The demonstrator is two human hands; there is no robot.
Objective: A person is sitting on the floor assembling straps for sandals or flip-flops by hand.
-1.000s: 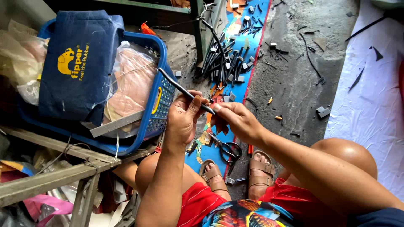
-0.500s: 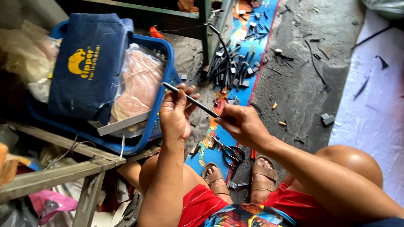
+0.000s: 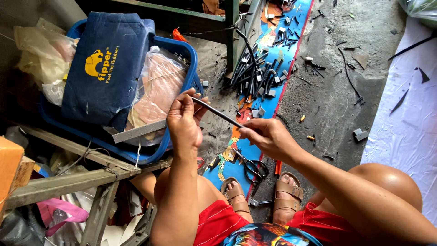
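Observation:
I hold a thin dark strip (image 3: 217, 112) stretched between both hands over the floor. My left hand (image 3: 183, 122) pinches its upper left end, close to the rim of a blue plastic basket (image 3: 187, 51). My right hand (image 3: 266, 136) grips its lower right end. Below the hands, black-handled scissors (image 3: 252, 167) lie on a long colourful printed mat (image 3: 270, 101), just in front of my sandalled feet (image 3: 287, 191).
A pile of several dark strips and small cut blocks (image 3: 257, 73) lies on the mat farther away. The basket holds a dark blue bag (image 3: 102, 68) and plastic-wrapped sheets (image 3: 157, 89). A white sheet (image 3: 405, 100) covers the floor at right. A metal frame (image 3: 68, 182) stands at left.
Both hands have shifted slightly right and apart, and the strip now lies flatter between them. The view has drifted a little.

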